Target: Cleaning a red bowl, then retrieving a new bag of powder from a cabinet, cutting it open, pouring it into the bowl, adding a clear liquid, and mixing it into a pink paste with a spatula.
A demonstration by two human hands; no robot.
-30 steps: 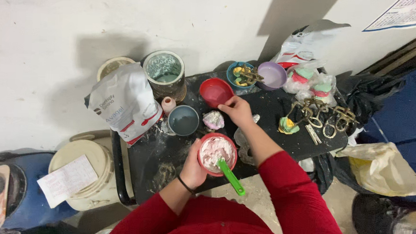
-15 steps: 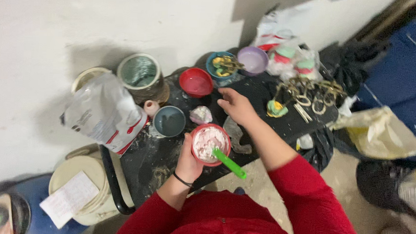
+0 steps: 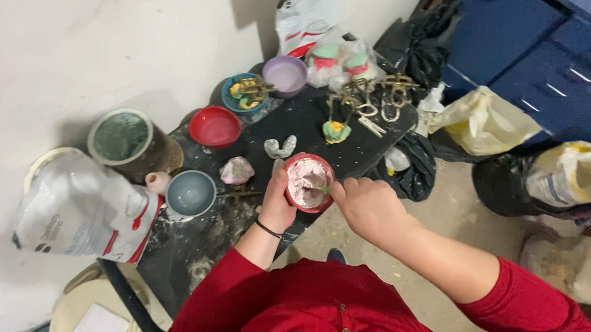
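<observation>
Head view, looking straight down: the black table (image 3: pixel 310 130) stands slantwise against a pale wall, its dark top dusted with white powder towards the near end. At its left end lies a big white powder bag (image 3: pixel 74 209) with red markings, slumped on its side, and just behind it stands a round tin (image 3: pixel 127 142) with a greenish inside. Off the table's right end, on the floor, sit a yellowish plastic bag (image 3: pixel 490 121) and black bin bags (image 3: pixel 408 167). Along the back of the table stand a red bowl (image 3: pixel 215 126), a blue bowl (image 3: pixel 245 94) holding yellow pieces, and a purple bowl (image 3: pixel 285 74); a grey-blue bowl (image 3: pixel 190 193) sits nearer, beside the bag. A bunch of brass-coloured metal tools (image 3: pixel 371 96) lies at the table's right end.

The red mixing bowl (image 3: pixel 308 182), filled with pale pinkish paste, is at the table's near edge. The left hand (image 3: pixel 279 202) is wrapped around its left side, fingers closed on the rim, a dark band on the wrist. The right hand (image 3: pixel 368 206) is closed in a fist around a green spatula (image 3: pixel 320 188), whose tip is in the paste; most of the handle is hidden in the hand.

Just behind the mixing bowl lies a white dental cast (image 3: pixel 280 147), with a pinkish lump (image 3: pixel 236 171) to its left.
</observation>
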